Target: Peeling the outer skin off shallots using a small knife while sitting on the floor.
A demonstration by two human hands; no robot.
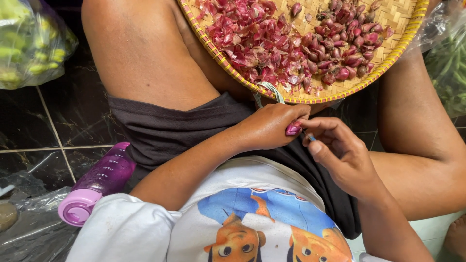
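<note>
My left hand (272,127) is closed around a small red shallot (293,128) held over my lap. My right hand (340,153) sits right beside it, fingers pinched on a small knife (309,137) whose tip meets the shallot. Just beyond the hands, a round woven bamboo tray (388,63) rests across my legs. On the tray lie a heap of red shallot skins (247,39) at the left and several whole shallots (347,46) at the right.
A purple plastic bottle (97,184) lies on the dark tiled floor (68,116) at my left. A clear bag of yellow-green produce (29,43) sits at the far left, a bag of green vegetables (449,68) at the right. Crumpled plastic (34,218) lies bottom left.
</note>
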